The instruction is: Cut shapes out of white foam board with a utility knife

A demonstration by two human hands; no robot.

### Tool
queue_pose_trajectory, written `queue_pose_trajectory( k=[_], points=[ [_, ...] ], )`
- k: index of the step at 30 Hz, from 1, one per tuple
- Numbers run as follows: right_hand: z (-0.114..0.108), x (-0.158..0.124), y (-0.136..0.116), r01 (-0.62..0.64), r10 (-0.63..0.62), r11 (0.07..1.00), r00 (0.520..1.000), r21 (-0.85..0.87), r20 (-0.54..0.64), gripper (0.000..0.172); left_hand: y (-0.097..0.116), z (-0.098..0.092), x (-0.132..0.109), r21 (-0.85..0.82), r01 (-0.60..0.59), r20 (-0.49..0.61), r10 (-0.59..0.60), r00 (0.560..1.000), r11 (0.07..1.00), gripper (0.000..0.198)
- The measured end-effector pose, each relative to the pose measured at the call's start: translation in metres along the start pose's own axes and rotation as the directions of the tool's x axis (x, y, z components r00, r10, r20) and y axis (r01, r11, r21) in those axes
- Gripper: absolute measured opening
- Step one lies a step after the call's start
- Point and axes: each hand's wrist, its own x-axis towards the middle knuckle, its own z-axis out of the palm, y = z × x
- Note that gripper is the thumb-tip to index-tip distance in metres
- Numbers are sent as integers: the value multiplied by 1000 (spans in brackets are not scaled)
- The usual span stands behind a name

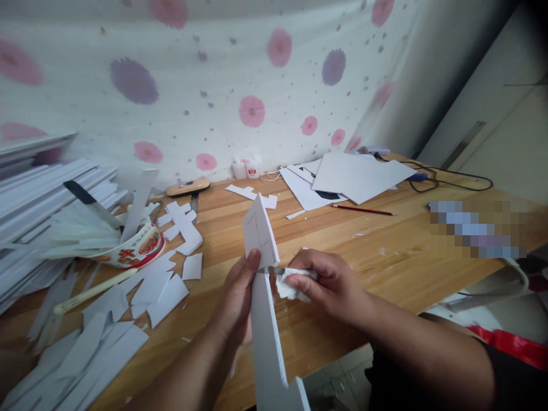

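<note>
We find the left hand (236, 292) gripping a white board (263, 319), long axis twelve-to-six. The right hand's (327, 278) fingers pinch a wrapped blade (276, 270) pointing to nine o'clock.

blade (274, 270) touches white board (262, 319) (notched)

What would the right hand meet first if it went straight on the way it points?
Likely the board: the blade in the right hand overlaps its edge in view, though contact is unclear.
</note>
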Motion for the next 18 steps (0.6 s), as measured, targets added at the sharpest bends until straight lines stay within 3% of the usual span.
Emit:
queue_pose_trajectory(
  k=[12,18],
  points=[
    [3,0,2,-74,71,989,997,128,26,19,-2,0,1,-23,-95,12,96,995,995,35],
    [-7,-2,5,70,-88,979,993,194,84,15,1,-1,-2,57,-95,3,95,995,994,40]
  ],
)
